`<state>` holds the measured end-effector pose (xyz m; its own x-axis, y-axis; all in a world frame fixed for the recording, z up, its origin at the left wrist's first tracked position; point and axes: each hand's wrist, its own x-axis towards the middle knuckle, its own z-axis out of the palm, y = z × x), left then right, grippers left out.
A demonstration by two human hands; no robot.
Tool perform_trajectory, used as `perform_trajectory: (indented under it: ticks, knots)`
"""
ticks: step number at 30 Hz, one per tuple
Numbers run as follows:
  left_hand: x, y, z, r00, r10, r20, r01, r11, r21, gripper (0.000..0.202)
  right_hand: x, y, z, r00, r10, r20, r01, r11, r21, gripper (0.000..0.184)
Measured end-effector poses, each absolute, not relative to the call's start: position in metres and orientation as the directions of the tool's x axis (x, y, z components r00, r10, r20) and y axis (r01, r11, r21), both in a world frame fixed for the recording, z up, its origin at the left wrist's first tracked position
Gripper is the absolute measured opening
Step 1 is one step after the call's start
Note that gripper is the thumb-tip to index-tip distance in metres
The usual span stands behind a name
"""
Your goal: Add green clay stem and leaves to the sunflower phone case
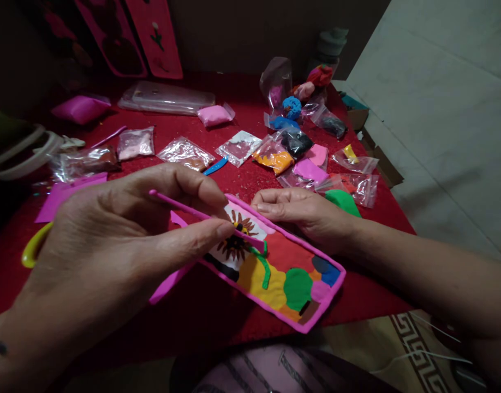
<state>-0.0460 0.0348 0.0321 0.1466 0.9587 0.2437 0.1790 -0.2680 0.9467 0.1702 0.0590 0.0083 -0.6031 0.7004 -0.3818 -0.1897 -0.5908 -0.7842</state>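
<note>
Two hands show from the head camera, both low over the red-covered counter [218, 305]. The left hand [111, 240] has its fingers [193, 234] pinched tight, thumb against forefinger, around a thin pink stick [180, 206]. The stick's far tip sits right by the sunflower [236, 243] on the clay picture [291, 284]. That picture, a long pink-rimmed panel filled with coloured patches, lies slantwise mid-counter, just in front of the person. The right hand [303, 210] lies on the panel's far rim, fingers stretched flat and gripping nothing, pressing it down by the look of it.

Risks now: the clay looks soft, so a heavy push with the tip could gouge the petals or drag brown into the white around them. The left palm hovers over the panel's left end and could smear it if it drops. If the right hand lifts, I reckon the panel may skid on the cloth.

Room: the panel's near corner lies close to the counter's front edge, with little margin there. Beyond the panel, a bare red strip separates it from the scattered clay bags [185, 154]. A green clay lump [343, 201] sits just beside the right hand. A yellow scissors handle [31, 248] pokes out by the left wrist, crowding that side.
</note>
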Motion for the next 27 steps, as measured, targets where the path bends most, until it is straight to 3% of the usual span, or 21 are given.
perform_trajectory:
  ticks: [4,27]
  knots:
    - [-0.05,0.0348,0.0341,0.166,0.952,0.258,0.305,-0.299,0.904,0.019,0.1698,0.0586,0.0083,-0.603,0.7,-0.381,-0.184,-0.588,-0.788,0.009]
    - [-0.0503,0.0356,0.0334,0.187,0.961,0.206,0.292,-0.254,0.922,0.013,0.1662,0.0566,0.0106,-0.582,0.714,-0.388,-0.148,-0.563,-0.813,0.025]
